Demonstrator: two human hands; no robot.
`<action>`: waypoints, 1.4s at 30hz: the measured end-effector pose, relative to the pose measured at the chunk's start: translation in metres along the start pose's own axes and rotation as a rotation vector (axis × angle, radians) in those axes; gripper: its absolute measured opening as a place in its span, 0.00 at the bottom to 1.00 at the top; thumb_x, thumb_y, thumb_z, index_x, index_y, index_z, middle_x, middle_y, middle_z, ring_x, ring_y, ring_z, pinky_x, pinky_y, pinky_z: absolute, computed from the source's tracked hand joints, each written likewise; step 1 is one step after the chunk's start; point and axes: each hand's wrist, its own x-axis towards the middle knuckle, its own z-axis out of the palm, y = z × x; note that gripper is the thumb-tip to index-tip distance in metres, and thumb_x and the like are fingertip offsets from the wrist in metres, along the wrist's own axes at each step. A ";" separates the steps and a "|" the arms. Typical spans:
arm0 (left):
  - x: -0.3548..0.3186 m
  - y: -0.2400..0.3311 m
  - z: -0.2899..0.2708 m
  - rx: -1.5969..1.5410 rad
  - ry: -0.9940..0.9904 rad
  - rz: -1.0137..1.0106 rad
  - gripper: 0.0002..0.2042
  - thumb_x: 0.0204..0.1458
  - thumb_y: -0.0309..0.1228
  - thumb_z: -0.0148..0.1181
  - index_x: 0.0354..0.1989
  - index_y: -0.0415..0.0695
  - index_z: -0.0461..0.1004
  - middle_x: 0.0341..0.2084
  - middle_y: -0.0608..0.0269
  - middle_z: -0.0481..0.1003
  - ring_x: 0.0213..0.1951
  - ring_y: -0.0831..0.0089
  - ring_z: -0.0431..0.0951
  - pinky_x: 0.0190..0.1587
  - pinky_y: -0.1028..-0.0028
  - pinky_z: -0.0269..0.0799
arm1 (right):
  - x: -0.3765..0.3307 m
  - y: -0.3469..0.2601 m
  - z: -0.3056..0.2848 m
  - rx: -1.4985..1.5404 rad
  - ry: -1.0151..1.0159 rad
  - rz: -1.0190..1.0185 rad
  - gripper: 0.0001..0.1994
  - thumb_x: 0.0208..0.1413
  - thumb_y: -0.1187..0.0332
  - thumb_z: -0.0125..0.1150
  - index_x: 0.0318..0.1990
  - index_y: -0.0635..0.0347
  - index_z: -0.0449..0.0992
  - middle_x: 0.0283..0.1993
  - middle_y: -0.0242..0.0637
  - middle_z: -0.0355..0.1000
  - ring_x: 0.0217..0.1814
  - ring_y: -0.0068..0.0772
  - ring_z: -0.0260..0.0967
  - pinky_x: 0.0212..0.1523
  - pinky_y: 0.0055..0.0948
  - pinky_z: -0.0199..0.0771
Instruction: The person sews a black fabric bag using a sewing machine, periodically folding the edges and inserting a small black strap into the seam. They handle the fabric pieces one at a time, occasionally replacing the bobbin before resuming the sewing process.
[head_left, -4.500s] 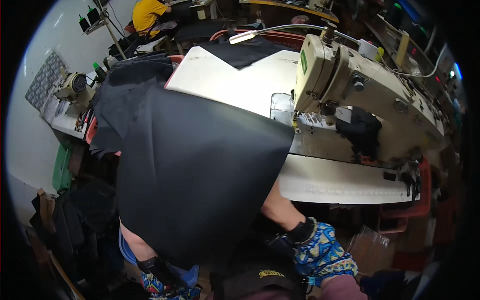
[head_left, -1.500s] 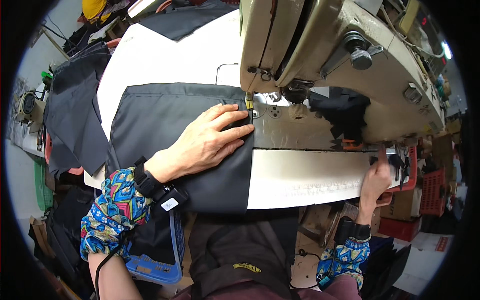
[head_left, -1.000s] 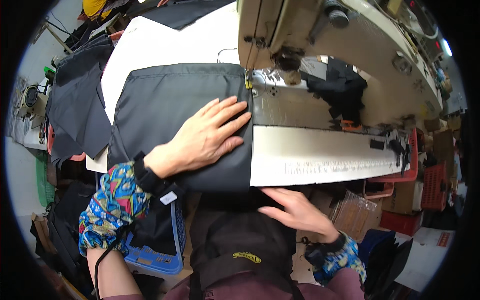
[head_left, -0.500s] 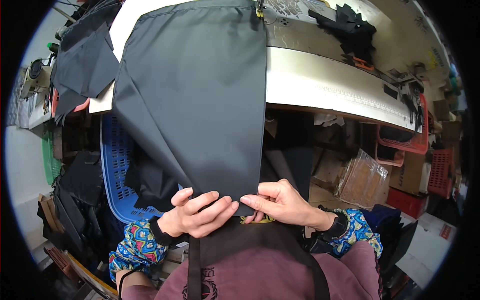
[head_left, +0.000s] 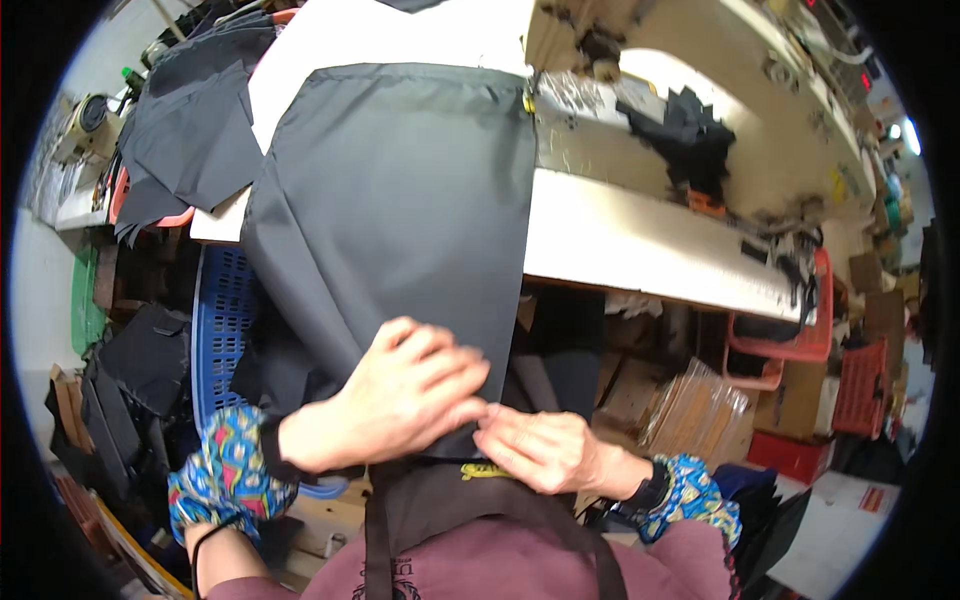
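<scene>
A large dark grey fabric panel [head_left: 400, 200] hangs from the sewing table toward my lap, its far edge lying by the needle area of a sewing machine [head_left: 600, 55]. Over the panel's near end, my left hand [head_left: 395, 400] has its fingers stretched out to the right, a little blurred at the tips. My right hand [head_left: 535, 450] pinches the panel's near right corner, thumb and fingers pressed together. The fingertips of both hands nearly meet there. Part of the near edge is hidden beneath the hands.
Dark fabric scraps [head_left: 685, 140] lie on the machine bed. More cut pieces [head_left: 195, 140] are heaped at the far left. A blue basket [head_left: 220, 320] stands under the table's left side, red baskets [head_left: 820, 310] at the right. A plastic-wrapped cardboard stack [head_left: 695, 410] leans below the table.
My left hand has left the panel's near edge, turned palm down and straightened its fingers over the fabric. The right hand stays at the corner. The view has tilted up, showing more sewing machine.
</scene>
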 end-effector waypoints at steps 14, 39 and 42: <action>0.110 -0.098 0.020 0.282 0.223 -0.048 0.19 0.51 0.40 0.67 0.50 0.48 0.75 0.55 0.67 0.72 0.50 0.65 0.69 0.56 0.64 0.58 | 0.016 0.038 0.009 0.059 0.012 0.095 0.11 0.52 0.74 0.62 0.42 0.63 0.82 0.44 0.40 0.81 0.49 0.34 0.81 0.35 0.21 0.77; 0.109 -0.114 -0.032 -0.277 -0.162 0.083 0.25 0.47 0.35 0.71 0.51 0.31 0.75 0.56 0.44 0.74 0.61 0.49 0.72 0.61 0.57 0.70 | 0.068 0.154 -0.018 -0.044 0.052 0.145 0.11 0.46 0.73 0.64 0.40 0.62 0.81 0.40 0.40 0.81 0.46 0.36 0.82 0.39 0.29 0.83; 0.096 -0.100 -0.015 0.035 -0.051 0.089 0.22 0.43 0.24 0.67 0.50 0.31 0.76 0.54 0.45 0.76 0.62 0.52 0.72 0.63 0.59 0.70 | 0.073 0.170 -0.013 -0.054 0.087 0.142 0.12 0.46 0.73 0.64 0.40 0.61 0.81 0.39 0.41 0.81 0.46 0.37 0.82 0.40 0.30 0.83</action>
